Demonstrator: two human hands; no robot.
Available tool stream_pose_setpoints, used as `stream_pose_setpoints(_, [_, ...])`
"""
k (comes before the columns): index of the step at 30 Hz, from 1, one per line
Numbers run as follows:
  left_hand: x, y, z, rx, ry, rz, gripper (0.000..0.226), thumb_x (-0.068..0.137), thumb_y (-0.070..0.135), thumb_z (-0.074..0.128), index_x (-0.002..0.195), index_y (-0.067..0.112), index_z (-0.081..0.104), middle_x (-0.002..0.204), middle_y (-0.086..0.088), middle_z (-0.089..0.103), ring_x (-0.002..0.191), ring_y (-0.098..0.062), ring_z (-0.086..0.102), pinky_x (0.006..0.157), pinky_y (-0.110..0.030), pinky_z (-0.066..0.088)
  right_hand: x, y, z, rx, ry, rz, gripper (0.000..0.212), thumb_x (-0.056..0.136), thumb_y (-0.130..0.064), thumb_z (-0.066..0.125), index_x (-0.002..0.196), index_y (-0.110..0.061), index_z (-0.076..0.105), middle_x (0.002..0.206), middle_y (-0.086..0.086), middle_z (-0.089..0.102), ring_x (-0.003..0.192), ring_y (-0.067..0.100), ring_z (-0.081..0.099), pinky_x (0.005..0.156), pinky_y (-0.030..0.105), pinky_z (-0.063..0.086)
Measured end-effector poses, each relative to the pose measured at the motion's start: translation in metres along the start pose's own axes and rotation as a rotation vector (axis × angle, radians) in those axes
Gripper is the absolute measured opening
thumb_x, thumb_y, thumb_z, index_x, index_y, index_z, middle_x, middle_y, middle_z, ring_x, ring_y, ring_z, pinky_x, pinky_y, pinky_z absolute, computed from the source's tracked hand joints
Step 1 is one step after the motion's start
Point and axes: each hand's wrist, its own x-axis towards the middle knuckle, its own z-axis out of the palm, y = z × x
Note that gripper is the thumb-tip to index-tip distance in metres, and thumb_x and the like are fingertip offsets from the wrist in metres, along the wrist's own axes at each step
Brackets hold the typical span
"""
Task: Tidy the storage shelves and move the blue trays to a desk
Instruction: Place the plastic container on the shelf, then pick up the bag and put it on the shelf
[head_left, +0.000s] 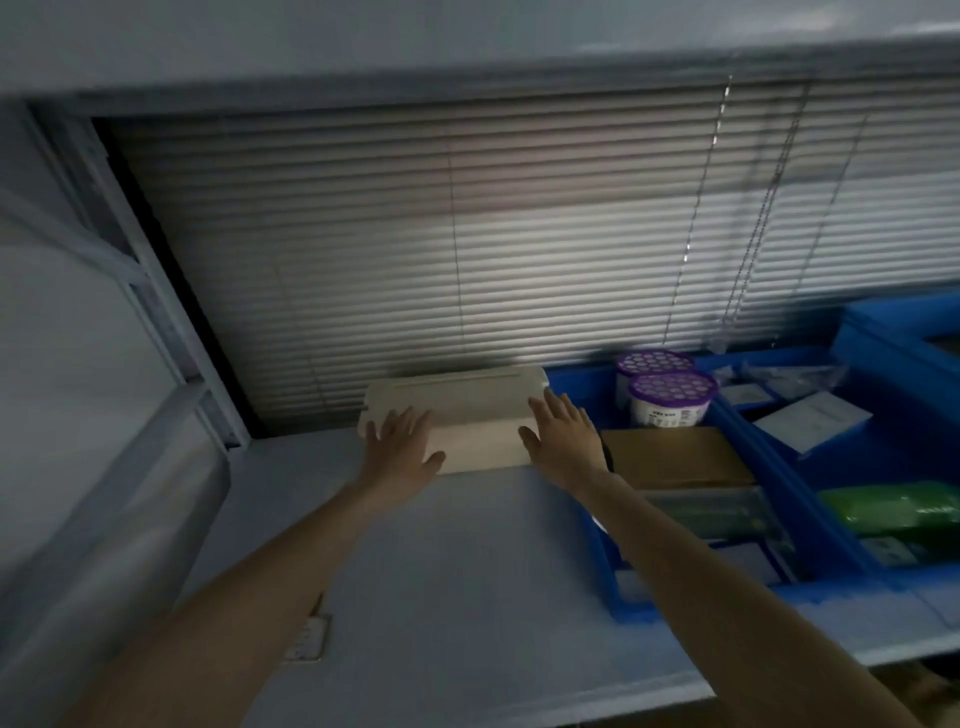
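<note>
Reaching forward, left hand (400, 441) and right hand (563, 436) rest flat, fingers straight, on the cream box (467, 415); blue tray (644, 608) at 3 o'clock.

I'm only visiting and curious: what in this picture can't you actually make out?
All in the head view:
1. Cream box: its ends lie under the left hand and right hand; markings too dim.
2. Purple-lidded tubs: side print too small and blurred.
3. Green packet: blurred, contents unclear.
4. Rightmost blue tray: cut off by the picture's right edge.
</note>
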Motion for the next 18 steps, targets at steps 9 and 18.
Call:
stream_pose_setpoints(9, [-0.187,0.186,0.007,-0.788,-0.259,0.159,0.019,0.099,0.031,0.053,0.091,0.019,0.065,0.085,0.003,0.069,0.079,-0.012,0.066,0.071,-0.034,0.054,-0.281,0.068,-0.082,0.602,-0.003,0.475,0.031,0.1,-0.029,0.048,0.075,-0.016,0.061,0.066,0.004,0.061,0.058,0.02,0.058,0.053,0.037,0.045])
stream_pose_setpoints(18, [-0.325,0.314,0.196,-0.601,-0.781,-0.016,0.015,0.09,0.025,0.057,0.076,0.023,0.063,0.082,-0.009,0.072,0.075,-0.025,0.066,0.074,-0.045,0.054,-0.523,0.283,0.013,0.848,-0.202,1.21,0.023,0.092,-0.017,0.057,0.09,0.003,0.069,0.07,0.011,0.068,0.053,0.021,0.058,0.05,0.026,0.044])
